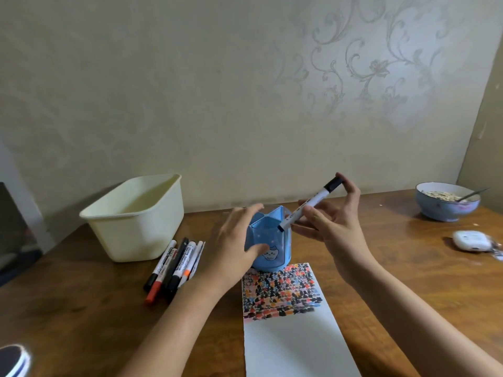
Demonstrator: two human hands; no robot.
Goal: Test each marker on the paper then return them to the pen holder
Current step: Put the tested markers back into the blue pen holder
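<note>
Whiteboard markers: five on bench (174, 263), one held (310, 204). One pen holder (272, 251), one paper sheet (294, 336), one tub (136, 213), one bowl (446, 202).

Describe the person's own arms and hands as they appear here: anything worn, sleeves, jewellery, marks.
Both forearms are bare right to the frame's lower edge, with no sleeve in view. The left hand and right hand wear no gloves, and no ring, watch, bracelet or bandage shows on the fingers or wrists. The nails look short and unpainted, though the picture is slightly soft.
</note>
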